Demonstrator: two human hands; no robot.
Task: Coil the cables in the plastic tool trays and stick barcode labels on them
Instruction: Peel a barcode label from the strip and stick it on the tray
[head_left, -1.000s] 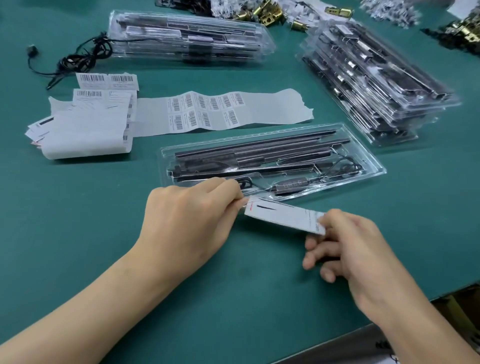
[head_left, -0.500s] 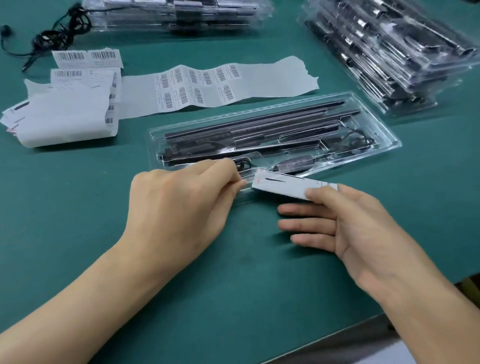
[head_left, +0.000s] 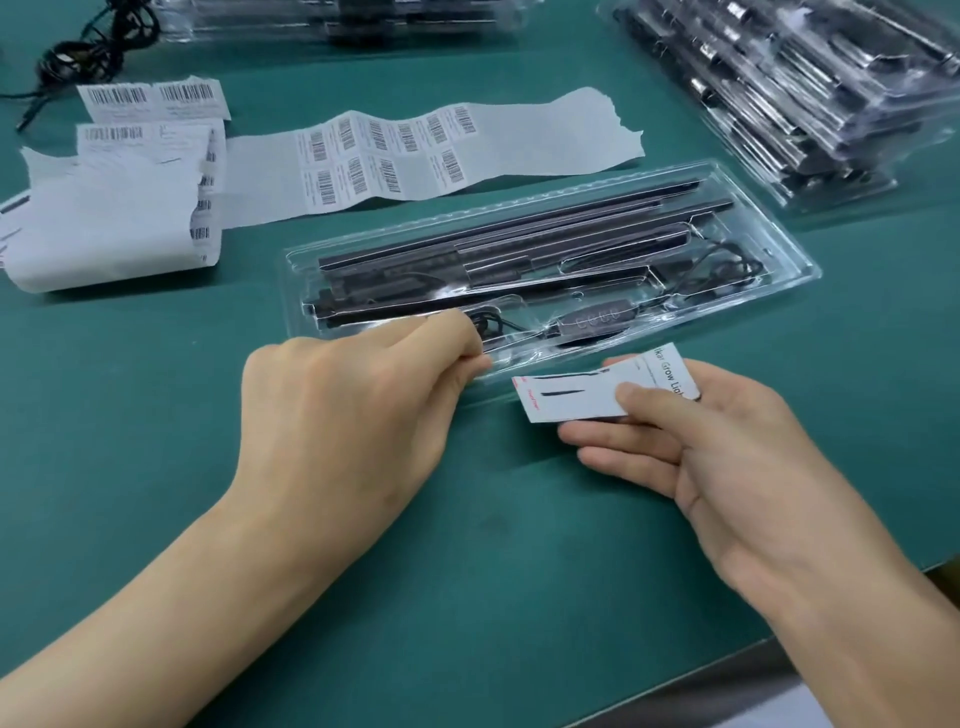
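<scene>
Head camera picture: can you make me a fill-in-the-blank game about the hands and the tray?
The right hand pinches a card coloured ____.
The left hand pinches the near rim of the clear tray, which lies on a table coloured ____.
The paper strip beyond the tray carries printed ____.
Missing words: white; green; barcodes.

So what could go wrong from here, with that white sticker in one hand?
The right hand pinches the white label by one end only, so its free end might sag and stick crooked. The left hand pinches just the near edge of the clear tray, which might skid when pressed. The thin cable inside looks loosely looped and may spring up.
</scene>
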